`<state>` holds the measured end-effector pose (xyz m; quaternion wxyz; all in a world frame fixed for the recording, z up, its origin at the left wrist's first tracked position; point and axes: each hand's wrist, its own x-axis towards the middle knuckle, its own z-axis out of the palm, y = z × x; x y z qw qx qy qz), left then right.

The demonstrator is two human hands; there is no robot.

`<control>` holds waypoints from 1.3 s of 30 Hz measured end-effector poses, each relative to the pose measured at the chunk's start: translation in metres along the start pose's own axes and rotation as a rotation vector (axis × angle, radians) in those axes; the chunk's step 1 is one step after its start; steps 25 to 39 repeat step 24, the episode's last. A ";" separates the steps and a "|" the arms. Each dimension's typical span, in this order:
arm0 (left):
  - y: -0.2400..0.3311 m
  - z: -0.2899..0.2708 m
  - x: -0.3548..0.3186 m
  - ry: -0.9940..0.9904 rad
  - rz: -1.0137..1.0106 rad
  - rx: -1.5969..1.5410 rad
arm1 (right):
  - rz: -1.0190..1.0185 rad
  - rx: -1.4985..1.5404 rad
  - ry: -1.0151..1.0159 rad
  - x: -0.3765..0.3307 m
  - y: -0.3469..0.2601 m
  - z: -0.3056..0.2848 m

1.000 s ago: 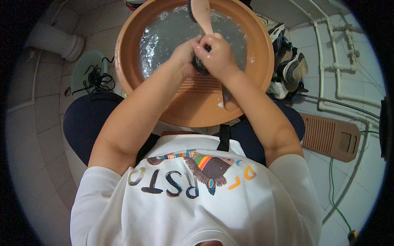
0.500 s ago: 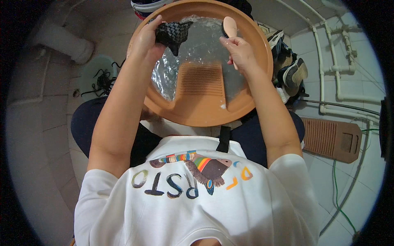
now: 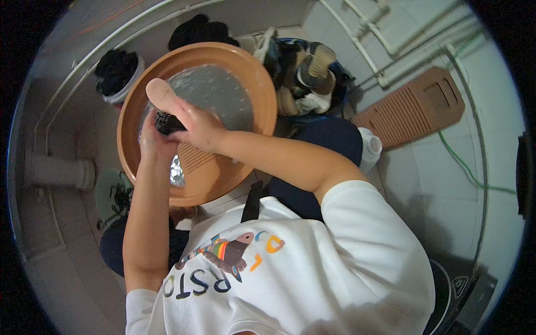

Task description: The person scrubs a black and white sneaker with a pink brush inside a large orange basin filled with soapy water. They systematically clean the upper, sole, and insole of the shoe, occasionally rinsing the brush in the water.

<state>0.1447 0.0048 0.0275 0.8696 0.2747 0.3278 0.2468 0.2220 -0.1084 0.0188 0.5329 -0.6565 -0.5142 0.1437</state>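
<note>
Over the left part of an orange-brown basin (image 3: pixel 269 84), both hands meet around a small black-and-grey patterned cloth piece (image 3: pixel 166 122). My left hand (image 3: pixel 156 139) is closed around the cloth from the left. In my right hand (image 3: pixel 200 129) is a scrub brush (image 3: pixel 161 95) with a pale pink back; its bristles are hidden. The fingers of that hand also touch the dark cloth. Greyish water (image 3: pixel 226 92) with bubbles lies in the basin. A ridged washboard slope (image 3: pixel 204 162) rises from the water on the basin's near side, partly behind my right hand and forearm.
A white bucket (image 3: pixel 132 84) of dark cloth stands left of the basin, and a dark cloth heap (image 3: pixel 201 32) lies behind it. Shoes (image 3: pixel 312 72) are piled at the right. Beyond my knee are a white bottle (image 3: pixel 369 148), a brown washboard (image 3: pixel 416 107) and a green hose (image 3: pixel 463 167).
My right hand has moved left with the brush, from the basin's right side to the cloth in my left hand. The view has turned, so the basin sits further left and lower.
</note>
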 end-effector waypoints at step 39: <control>-0.007 -0.056 0.059 -0.132 -0.160 0.375 | -0.002 -0.248 0.895 -0.211 0.010 -0.366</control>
